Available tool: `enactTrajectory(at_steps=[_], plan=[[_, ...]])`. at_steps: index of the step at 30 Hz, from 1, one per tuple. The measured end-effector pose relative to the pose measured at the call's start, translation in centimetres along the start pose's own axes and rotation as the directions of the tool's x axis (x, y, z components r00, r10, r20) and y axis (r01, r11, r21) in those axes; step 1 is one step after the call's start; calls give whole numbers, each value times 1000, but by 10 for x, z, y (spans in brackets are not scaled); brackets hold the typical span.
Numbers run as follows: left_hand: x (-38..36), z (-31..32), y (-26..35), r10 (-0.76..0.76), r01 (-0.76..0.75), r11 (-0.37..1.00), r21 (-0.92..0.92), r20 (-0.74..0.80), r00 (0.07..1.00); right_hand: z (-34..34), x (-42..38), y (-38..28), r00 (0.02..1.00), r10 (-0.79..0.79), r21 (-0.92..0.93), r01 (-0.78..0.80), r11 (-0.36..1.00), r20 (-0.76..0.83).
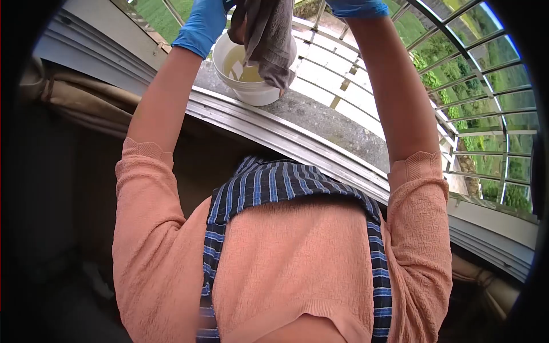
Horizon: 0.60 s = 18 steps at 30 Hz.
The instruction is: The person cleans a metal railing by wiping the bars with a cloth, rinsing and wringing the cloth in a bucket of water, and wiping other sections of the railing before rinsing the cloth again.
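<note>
Both hands gloved in blue, raised over window ledge (320,117). Left hand (201,26) closed on upper edge of grey cloth (269,37). Right hand (355,7) mostly cut off at frame top; grip cannot be told. Cloth hangs down into white bucket (251,88) holding yellowish liquid. Bucket stands on ledge, beside metal window grille (480,86).

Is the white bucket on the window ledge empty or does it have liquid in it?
Not empty: the white bucket holds yellowish liquid, visible beneath the gray cloth.
</note>
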<state>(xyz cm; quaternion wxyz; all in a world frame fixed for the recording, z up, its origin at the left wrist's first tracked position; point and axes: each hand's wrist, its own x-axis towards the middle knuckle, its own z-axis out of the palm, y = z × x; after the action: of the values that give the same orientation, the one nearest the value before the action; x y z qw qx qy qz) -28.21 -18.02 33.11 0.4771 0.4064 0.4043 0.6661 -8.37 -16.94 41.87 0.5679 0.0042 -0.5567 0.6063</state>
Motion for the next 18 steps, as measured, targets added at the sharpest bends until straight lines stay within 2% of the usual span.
enactTrajectory(at_steps=[1, 2, 3, 4, 5, 6, 8, 9, 10, 11, 12, 14, 15, 16, 18], plan=[[-1, -34, -27, -57, 32, 980, 196, 121, 991, -10, -9, 25, 996, 91, -229, -89, 969, 1], [-18, -34, -31, -127, 46, 925, 377, 192, 973, -22, -21, 50, 983, 181, -447, -174, 877, -28], [-16, -49, -50, -196, 34, 735, 678, 164, 967, -30, -39, 75, 962, 268, -636, -241, 733, -56], [-14, -65, -67, -179, -131, 508, 852, 253, 951, -35, -59, 98, 929, 353, -787, -301, 539, -113], [-9, -85, -97, -252, -191, 313, 930, 275, 928, -33, -85, 121, 899, 401, -810, -363, 460, -175], [-20, -83, -98, -190, -238, 249, 939, 288, 939, -30, -101, 137, 869, 437, -822, -414, 391, -230], [-21, -98, -114, -54, -409, 234, 882, 431, 901, -33, -121, 170, 943, 325, -971, -143, 194, -73], [-20, -103, -122, 5, -446, 241, 862, 459, 889, -33, -122, 171, 840, 531, -974, -198, 110, -111], [-21, -102, -129, 63, -484, 251, 839, 485, 872, -31, -124, 175, 805, 581, -986, -167, 27, -120], [-20, -97, -130, 123, -522, 261, 812, 508, 852, -38, -128, 189, 755, 647, -987, -156, 26, -102], [-20, -94, -127, 101, -521, 216, 826, 511, 853, -46, -130, 202, 699, 710, -989, -143, 26, -82], [-29, -83, -120, 86, -520, 128, 844, 513, 854, -44, -138, 215, 588, 789, -984, -97, -149, -177], [-29, -80, -117, 45, -513, 65, 856, 511, 858, -44, -135, 222, 519, 831, -979, -73, -189, -199], [-29, -78, -116, 54, -524, 73, 849, 521, 852, -42, -132, 228, 444, 870, -974, -40, -222, -217], [-32, -78, -116, 81, -529, 75, 845, 524, 848, -38, -122, 229, 295, 944, -983, 62, -173, -148]])
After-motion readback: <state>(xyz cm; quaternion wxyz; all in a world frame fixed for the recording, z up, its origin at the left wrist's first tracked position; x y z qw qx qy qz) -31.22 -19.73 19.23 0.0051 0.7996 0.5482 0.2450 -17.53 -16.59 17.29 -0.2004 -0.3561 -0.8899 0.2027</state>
